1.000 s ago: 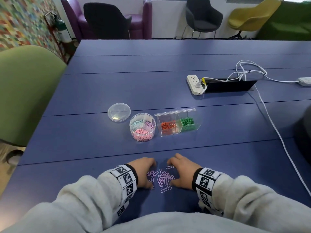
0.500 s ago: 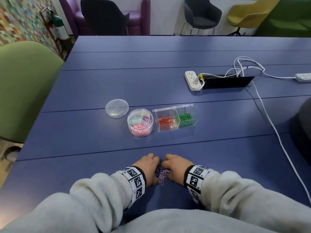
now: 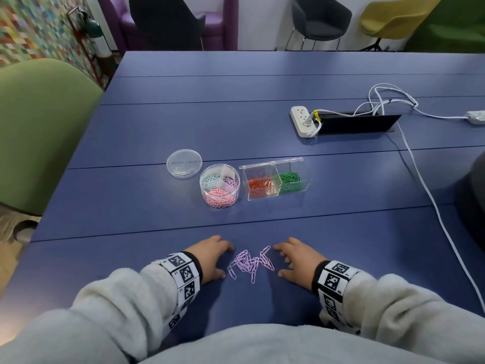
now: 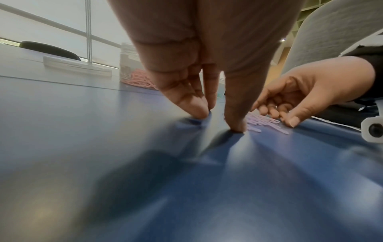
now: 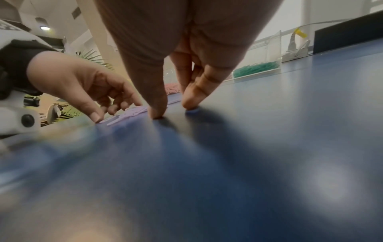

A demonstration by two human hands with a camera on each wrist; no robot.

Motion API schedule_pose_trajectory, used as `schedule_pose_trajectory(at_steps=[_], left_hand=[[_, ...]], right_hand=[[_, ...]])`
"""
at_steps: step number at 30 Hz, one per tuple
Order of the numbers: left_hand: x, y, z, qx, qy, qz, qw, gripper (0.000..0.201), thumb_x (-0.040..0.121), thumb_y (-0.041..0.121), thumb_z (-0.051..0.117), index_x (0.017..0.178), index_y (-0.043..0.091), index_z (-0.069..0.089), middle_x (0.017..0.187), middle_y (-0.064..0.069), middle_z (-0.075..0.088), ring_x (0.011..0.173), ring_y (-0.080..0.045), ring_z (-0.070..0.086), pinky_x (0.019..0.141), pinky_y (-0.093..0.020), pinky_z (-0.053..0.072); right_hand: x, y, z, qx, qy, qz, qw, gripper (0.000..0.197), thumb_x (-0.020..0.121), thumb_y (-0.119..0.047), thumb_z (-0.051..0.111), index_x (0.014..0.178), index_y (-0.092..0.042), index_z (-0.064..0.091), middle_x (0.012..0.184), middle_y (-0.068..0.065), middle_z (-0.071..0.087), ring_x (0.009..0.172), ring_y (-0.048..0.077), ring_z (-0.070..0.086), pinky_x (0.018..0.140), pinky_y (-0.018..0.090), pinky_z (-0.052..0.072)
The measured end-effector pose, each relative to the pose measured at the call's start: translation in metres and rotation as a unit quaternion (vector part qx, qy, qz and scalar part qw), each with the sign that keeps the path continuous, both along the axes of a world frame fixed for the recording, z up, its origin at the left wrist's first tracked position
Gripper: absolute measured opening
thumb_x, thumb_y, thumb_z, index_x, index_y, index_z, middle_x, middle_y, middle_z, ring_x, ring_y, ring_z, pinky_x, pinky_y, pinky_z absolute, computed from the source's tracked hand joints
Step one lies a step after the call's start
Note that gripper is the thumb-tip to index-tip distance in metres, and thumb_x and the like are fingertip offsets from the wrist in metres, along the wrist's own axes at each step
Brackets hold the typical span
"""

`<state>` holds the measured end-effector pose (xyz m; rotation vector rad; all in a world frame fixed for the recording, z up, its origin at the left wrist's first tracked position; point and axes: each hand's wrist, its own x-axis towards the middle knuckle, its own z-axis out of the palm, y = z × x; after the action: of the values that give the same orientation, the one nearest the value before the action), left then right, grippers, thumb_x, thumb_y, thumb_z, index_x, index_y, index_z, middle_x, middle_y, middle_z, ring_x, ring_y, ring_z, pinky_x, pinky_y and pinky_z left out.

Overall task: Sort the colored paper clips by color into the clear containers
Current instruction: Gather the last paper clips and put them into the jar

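A small heap of lilac paper clips (image 3: 250, 262) lies on the blue table between my hands. My left hand (image 3: 214, 256) rests on its fingertips just left of the heap, holding nothing. Just right of the heap my right hand (image 3: 294, 261) stands the same way, also holding nothing. Farther back stand a round clear container (image 3: 220, 185) with pink, pale blue and lilac clips and a rectangular clear box (image 3: 275, 182) with orange and green clips. In the left wrist view the lilac clips (image 4: 263, 122) lie between both hands; in the right wrist view the clips (image 5: 126, 115) show too.
A round clear lid (image 3: 184, 163) lies behind the round container. A white power strip (image 3: 301, 121) with white cables (image 3: 425, 190) sits at the back right. A green chair (image 3: 34, 132) stands at the table's left edge; other chairs stand beyond the far edge.
Half a second ago both hands were pressed together over the clips, bunching them. Now the hands have drawn apart sideways and the clips lie gathered in a tighter heap between them.
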<state>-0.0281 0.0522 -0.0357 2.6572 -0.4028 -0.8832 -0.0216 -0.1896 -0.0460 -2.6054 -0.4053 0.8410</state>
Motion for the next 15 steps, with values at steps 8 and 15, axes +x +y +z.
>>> schedule_pose_trajectory(at_steps=[8,15], left_hand=[[0.006,-0.025,-0.002,-0.014,-0.014,-0.025,0.999,0.039,0.080,0.027,0.072,0.112,0.016,0.054,0.119,-0.002,0.048,0.101,-0.020,0.056,0.083,-0.026,0.042],[0.001,-0.027,-0.006,-0.014,-0.009,-0.056,0.998,0.061,0.078,0.034,0.072,0.133,0.026,0.047,0.126,0.001,0.041,0.113,-0.020,0.051,0.097,-0.032,0.042]], right_hand=[[-0.001,0.026,0.003,0.004,-0.006,0.045,0.999,0.078,0.075,-0.040,0.075,0.140,-0.019,0.039,0.119,-0.002,0.039,0.100,0.015,0.051,0.094,0.029,0.046],[-0.006,0.033,0.007,-0.027,-0.036,0.111,0.993,0.078,0.071,-0.049,0.074,0.136,-0.022,0.041,0.124,0.002,0.036,0.115,0.021,0.043,0.097,0.034,0.043]])
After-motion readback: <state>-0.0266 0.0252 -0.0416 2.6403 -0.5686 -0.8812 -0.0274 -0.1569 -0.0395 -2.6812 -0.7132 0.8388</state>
